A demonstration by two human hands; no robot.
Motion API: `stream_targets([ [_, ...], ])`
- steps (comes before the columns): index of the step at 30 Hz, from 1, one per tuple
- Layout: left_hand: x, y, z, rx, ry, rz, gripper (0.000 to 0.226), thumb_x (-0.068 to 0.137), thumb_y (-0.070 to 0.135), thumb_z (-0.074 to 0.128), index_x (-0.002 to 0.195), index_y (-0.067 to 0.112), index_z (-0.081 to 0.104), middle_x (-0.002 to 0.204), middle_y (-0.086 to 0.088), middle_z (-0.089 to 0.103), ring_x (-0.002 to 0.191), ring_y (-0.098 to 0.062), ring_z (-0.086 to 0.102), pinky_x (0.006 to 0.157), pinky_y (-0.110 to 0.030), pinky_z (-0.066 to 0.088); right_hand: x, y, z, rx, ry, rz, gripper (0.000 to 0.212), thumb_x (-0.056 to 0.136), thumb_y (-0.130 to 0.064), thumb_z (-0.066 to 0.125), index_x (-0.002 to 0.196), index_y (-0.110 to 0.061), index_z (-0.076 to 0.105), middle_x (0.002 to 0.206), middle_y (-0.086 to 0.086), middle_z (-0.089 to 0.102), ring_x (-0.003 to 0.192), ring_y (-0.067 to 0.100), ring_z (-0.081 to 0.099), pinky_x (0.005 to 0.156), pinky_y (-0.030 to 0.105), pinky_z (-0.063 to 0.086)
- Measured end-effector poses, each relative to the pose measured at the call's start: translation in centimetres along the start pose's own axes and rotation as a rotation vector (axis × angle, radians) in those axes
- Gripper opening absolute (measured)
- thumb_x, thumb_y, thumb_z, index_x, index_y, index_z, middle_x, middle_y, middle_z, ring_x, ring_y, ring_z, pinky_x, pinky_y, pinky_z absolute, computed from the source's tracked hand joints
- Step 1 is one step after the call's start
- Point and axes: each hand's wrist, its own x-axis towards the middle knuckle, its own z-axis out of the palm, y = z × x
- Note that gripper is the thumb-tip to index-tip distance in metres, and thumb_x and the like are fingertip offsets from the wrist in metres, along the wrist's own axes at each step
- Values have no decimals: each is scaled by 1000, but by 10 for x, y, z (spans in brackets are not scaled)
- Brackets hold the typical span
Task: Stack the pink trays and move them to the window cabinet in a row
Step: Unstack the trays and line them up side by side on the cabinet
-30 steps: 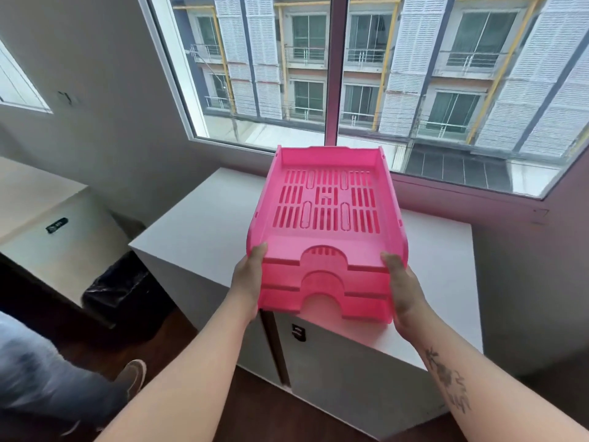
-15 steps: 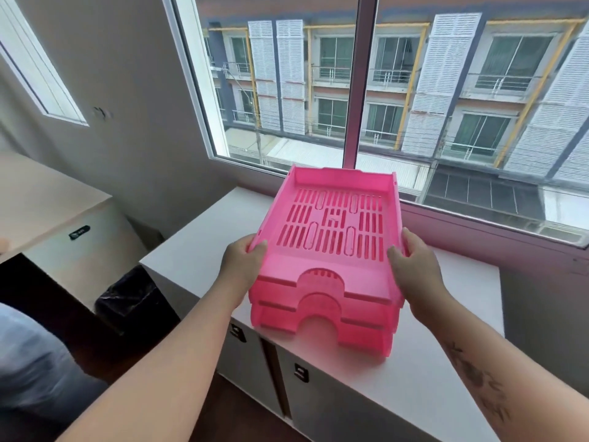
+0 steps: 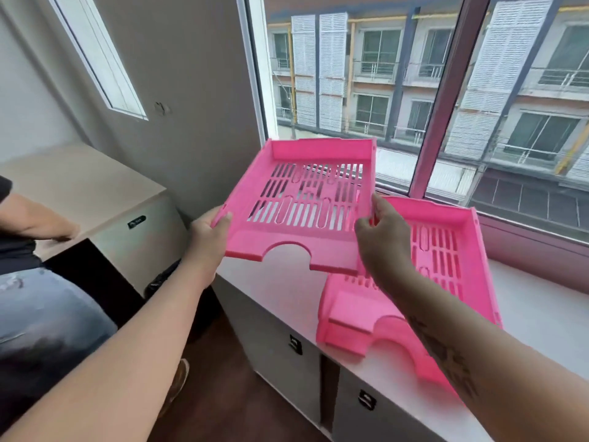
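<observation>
Pink top tray (image 3: 306,202), pinched at its side walls by left hand (image 3: 208,237) and right hand (image 3: 381,237), hangs lengthwise toward the window, left of the remaining stack (image 3: 446,250) on the window cabinet (image 3: 287,295).

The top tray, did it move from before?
Yes. The top tray has come up off the stack and gone left, toward the left end of the cabinet; both hands hold it.

My right forearm (image 3: 452,339) covers the middle of the stacked pink trays (image 3: 446,250) at lower right. A seated person (image 3: 38,298) is cut by the left edge. I can't read the cabinet labels (image 3: 295,344).
</observation>
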Motion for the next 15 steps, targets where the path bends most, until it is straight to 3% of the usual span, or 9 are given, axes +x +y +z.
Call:
stream_targets([
  [2, 21, -16, -25, 24, 22, -10, 29, 94, 22, 51, 121, 24, 64, 92, 11, 71, 78, 1, 66, 62, -15, 50, 9, -9, 42, -34, -15, 1, 52, 92, -2, 47, 143, -9, 43, 115, 11, 67, 81, 26, 65, 76, 45, 58],
  [4, 40, -37, -43, 35, 18, -35, 33, 96, 20, 50, 126, 18, 61, 101, 1, 69, 87, -12, 66, 70, -21, 50, 15, -11, 80, -84, -23, 24, 50, 91, -2, 46, 141, -9, 46, 117, 14, 66, 92, 27, 64, 84, 42, 55],
  [8, 74, -81, -58, 6, -41, -101, 34, 97, 17, 51, 129, 16, 59, 109, -1, 69, 94, -16, 65, 79, -24, 52, 20, 5, 140, -143, -13, 137, 41, 88, -3, 42, 125, -9, 57, 93, 12, 67, 77, 29, 62, 71, 46, 55],
  [12, 101, -122, -54, 0, -156, -160, 38, 96, 20, 52, 134, 13, 55, 124, -5, 65, 111, -20, 62, 99, -45, 48, 21, 29, 173, -204, 37, 224, 48, 89, -4, 40, 135, -12, 51, 76, 1, 60, 62, 20, 56, 59, 43, 52],
  [15, 111, -148, -48, 13, -235, -155, 36, 95, 24, 54, 131, 19, 58, 121, 4, 67, 112, -14, 62, 99, -39, 48, 18, 47, 187, -237, 63, 258, 51, 90, -3, 41, 139, -13, 48, 75, 2, 59, 60, 17, 54, 53, 35, 48],
])
